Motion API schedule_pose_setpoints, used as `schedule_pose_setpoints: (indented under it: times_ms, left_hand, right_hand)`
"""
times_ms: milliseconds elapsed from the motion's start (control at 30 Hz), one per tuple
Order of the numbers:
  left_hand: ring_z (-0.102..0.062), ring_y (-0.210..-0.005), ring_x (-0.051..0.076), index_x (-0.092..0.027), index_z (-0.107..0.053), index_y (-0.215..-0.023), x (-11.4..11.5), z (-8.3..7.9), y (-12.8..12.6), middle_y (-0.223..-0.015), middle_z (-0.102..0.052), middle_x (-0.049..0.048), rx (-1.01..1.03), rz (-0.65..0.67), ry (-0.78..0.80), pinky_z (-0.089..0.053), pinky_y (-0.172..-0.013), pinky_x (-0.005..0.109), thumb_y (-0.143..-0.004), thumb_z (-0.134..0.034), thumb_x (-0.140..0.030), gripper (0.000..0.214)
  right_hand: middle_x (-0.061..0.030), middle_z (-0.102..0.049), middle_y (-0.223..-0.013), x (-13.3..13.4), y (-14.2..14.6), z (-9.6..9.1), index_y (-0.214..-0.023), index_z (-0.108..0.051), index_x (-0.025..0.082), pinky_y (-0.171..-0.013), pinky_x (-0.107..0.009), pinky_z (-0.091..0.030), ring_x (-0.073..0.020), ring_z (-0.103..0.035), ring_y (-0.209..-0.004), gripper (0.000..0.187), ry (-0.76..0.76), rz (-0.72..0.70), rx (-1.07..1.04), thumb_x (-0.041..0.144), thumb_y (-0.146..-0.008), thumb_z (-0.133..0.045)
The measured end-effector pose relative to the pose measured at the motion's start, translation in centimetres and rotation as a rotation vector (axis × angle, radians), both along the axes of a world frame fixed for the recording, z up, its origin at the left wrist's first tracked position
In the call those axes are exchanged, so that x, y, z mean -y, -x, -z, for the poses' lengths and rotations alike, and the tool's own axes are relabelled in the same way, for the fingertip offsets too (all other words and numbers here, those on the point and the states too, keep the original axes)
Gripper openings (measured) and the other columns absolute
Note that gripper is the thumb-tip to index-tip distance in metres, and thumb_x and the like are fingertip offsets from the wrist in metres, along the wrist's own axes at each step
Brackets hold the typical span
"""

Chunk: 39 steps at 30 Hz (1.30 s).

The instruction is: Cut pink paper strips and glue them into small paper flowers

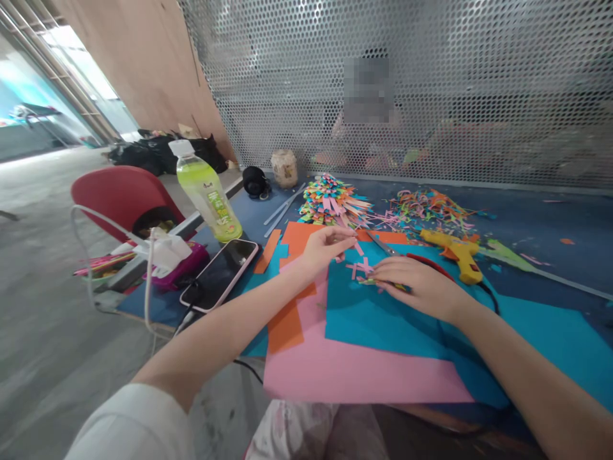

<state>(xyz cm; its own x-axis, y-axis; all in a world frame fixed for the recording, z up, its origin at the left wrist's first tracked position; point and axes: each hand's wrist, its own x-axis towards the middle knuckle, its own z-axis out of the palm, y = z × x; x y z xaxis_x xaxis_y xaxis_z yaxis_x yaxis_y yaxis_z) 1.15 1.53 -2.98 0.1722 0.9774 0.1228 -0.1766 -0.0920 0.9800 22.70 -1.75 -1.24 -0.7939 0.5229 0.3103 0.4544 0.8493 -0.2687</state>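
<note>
My left hand [328, 249] is pinched over the blue paper, with a short pink paper strip [359, 248] at its fingertips. Beside it my right hand [414, 281] is closed low over the sheet, next to several small pink paper strips [363, 266]. Something thin, yellowish green at its tip, shows under the right fingers; its kind is mostly hidden. Blue paper [378, 326] lies under both hands, on top of a pink sheet [354, 377]. Scissors [383, 244] with red handles lie just beyond my right hand, partly covered by it.
A paper-strip cone [330, 198] stands behind, beside a heap of paper scraps [431, 207]. To the right lies a yellow glue gun [457, 252]. On the left are a phone [221, 275], a drink bottle [205, 191] and a purple box [179, 265]. A perforated metal panel [454, 76] borders the back.
</note>
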Motion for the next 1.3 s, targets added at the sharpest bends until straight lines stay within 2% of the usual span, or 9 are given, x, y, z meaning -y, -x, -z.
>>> schedule_pose_setpoints:
  times_ms: [100,200,367,500,767,967,1300]
  left_hand:
    - [-0.058,-0.058,0.009,-0.014,-0.061,-0.085,0.2,-0.1,-0.1,-0.072,-0.066,0.0023,0.0,-0.005,0.0,-0.044,-0.051,0.02,-0.061,-0.075,-0.037,0.036]
    - [-0.059,-0.06,0.01,-0.014,-0.061,-0.085,0.6,-0.1,-0.3,-0.07,-0.065,0.0027,0.017,-0.003,-0.018,-0.043,-0.05,0.02,-0.064,-0.074,-0.036,0.033]
    - [-0.062,-0.068,0.012,-0.014,-0.061,-0.086,1.8,-0.4,-0.8,-0.073,-0.064,0.0032,0.028,-0.044,-0.032,-0.045,-0.052,0.021,-0.067,-0.072,-0.034,0.03]
    - [-0.064,-0.07,0.014,-0.015,-0.061,-0.09,2.7,-0.8,-0.9,-0.078,-0.066,0.0047,0.02,-0.055,-0.034,-0.048,-0.052,0.021,-0.068,-0.071,-0.034,0.031]
    - [-0.063,-0.071,0.014,-0.014,-0.06,-0.091,3.2,-1.3,-1.0,-0.084,-0.067,0.0065,0.024,-0.031,-0.03,-0.052,-0.056,0.023,-0.065,-0.073,-0.028,0.032]
    - [-0.061,-0.06,0.01,-0.013,-0.061,-0.088,3.5,-1.8,-0.9,-0.081,-0.067,0.0055,0.0,-0.029,-0.037,-0.05,-0.052,0.022,-0.064,-0.074,-0.029,0.032]
    - [-0.062,-0.065,0.012,-0.014,-0.06,-0.089,3.6,-1.9,-0.9,-0.08,-0.066,0.0047,-0.006,-0.014,-0.047,-0.05,-0.052,0.022,-0.066,-0.073,-0.03,0.03]
  right_hand:
    - [-0.0066,-0.07,-0.093,0.3,0.1,-0.1,-0.09,-0.067,0.02,-0.078,-0.035,-0.051,-0.0192,-0.064,-0.087,0.027,0.131,0.14,-0.133,0.031,-0.09,-0.042]
    - [-0.0049,-0.069,-0.083,0.7,0.4,-0.4,-0.085,-0.065,0.02,-0.07,-0.033,-0.051,-0.0185,-0.064,-0.077,0.028,0.338,0.25,-0.252,0.038,-0.089,-0.044]
    - [-0.0028,-0.067,-0.071,1.2,1.2,-1.0,-0.076,-0.06,0.019,-0.066,-0.031,-0.052,-0.0156,-0.064,-0.066,0.031,0.75,0.229,-0.456,0.046,-0.085,-0.05]
    - [-0.0023,-0.067,-0.066,1.3,1.5,-1.1,-0.075,-0.059,0.018,-0.061,-0.029,-0.052,-0.0147,-0.065,-0.061,0.031,0.949,0.205,-0.518,0.048,-0.081,-0.055]
    - [-0.0023,-0.067,-0.064,1.2,1.5,-1.0,-0.073,-0.058,0.018,-0.061,-0.029,-0.053,-0.0148,-0.065,-0.06,0.032,0.938,0.235,-0.54,0.05,-0.079,-0.057]
    - [-0.0025,-0.066,-0.061,1.3,1.7,-1.5,-0.07,-0.057,0.02,-0.062,-0.031,-0.053,-0.0163,-0.065,-0.059,0.035,0.871,0.277,-0.507,0.055,-0.078,-0.056]
    - [-0.0033,-0.067,-0.064,1.2,1.2,-1.2,-0.07,-0.058,0.02,-0.063,-0.03,-0.052,-0.0161,-0.065,-0.061,0.032,0.828,0.266,-0.484,0.05,-0.082,-0.054]
